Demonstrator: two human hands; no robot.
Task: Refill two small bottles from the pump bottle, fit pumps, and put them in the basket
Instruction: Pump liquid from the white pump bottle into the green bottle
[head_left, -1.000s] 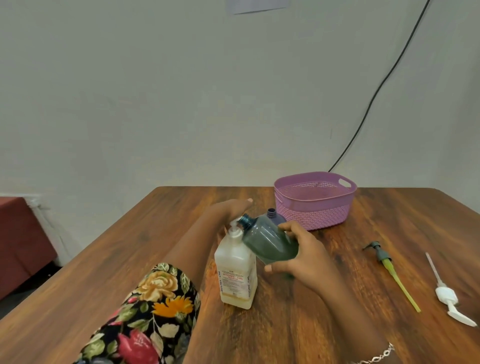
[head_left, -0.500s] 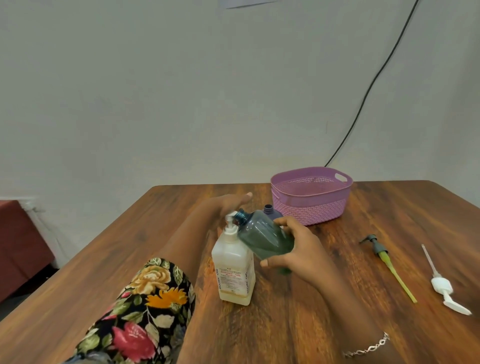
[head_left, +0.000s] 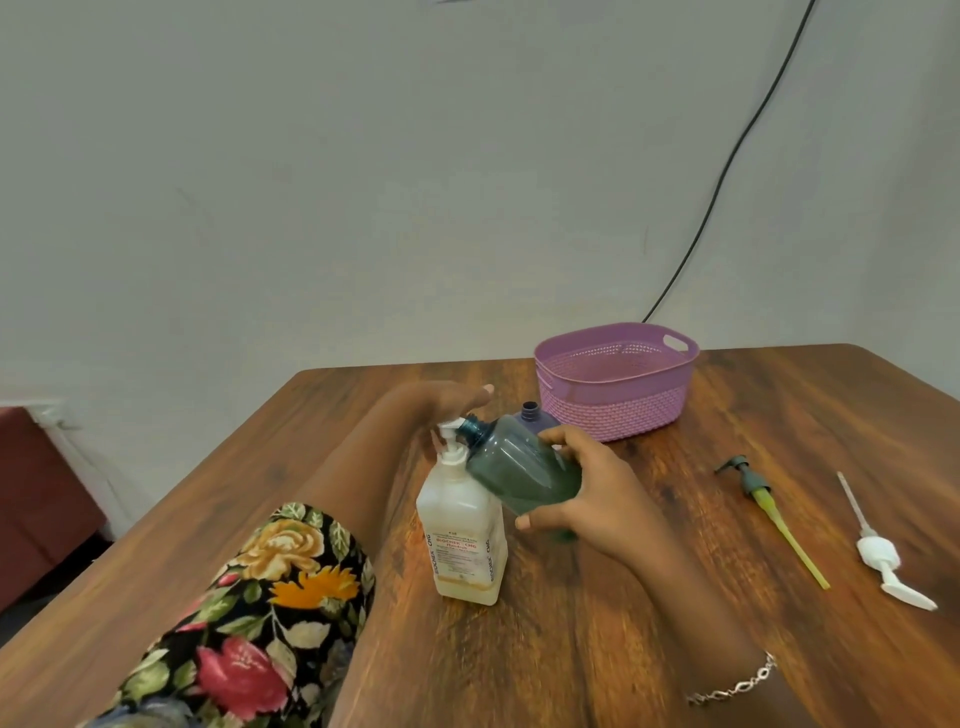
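Both grips are busy: the right grip (head_left: 592, 493) wraps round a small translucent green plastic bottle (head_left: 519, 467), tilted with its open neck at the spout of a white plastic pump bottle (head_left: 460, 535) on the wooden table (head_left: 519, 665); the left grip (head_left: 441, 402) lies flat-fingered over the pump head. If the neck slips off the spout during a press, liquid would likely spill.

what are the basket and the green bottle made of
Basket: looks like moulded plastic, matte lilac; the lower wall has a woven-look pattern, the upper wall is perforated. Green bottle: probably tinted translucent plastic, fairly glossy; light shows through it, and its neck is threaded.
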